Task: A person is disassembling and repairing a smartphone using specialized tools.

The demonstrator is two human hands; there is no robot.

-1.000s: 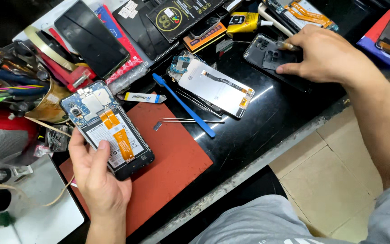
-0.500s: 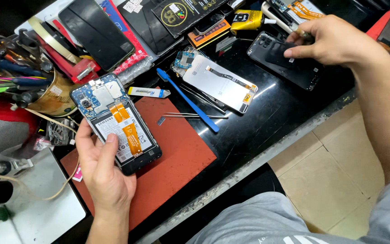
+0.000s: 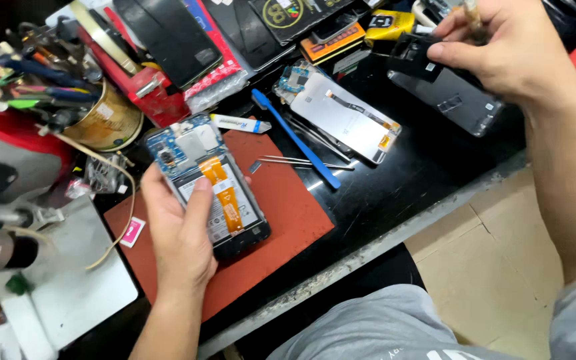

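— Opened phone (image 3: 211, 187), back cover off, lies face down over the edge of the red mat (image 3: 281, 220); where exactly is it held?

— In the left hand (image 3: 181, 233). The palm cups its lower left side, fingers wrapped round the edge, thumb pressed flat on the battery area beside the orange flex cable (image 3: 225, 197). That grip steadies it with the circuit board turned up to the eye.

— And the other hand?

— The right hand (image 3: 501, 50) is raised over the far right of the black bench (image 3: 421, 180), closed on a dark back cover (image 3: 445, 93), tilted, pinched between thumb and fingers. It may also grip a thin tool, but the view there is cut off, so I can't be sure.

— What lies between them?

— A detached screen panel (image 3: 345, 113), face down, near a blue pry stick (image 3: 295, 137) and metal tweezers (image 3: 301, 162), all within easy reach. Left of the phone stands a tin of tools (image 3: 105, 120).
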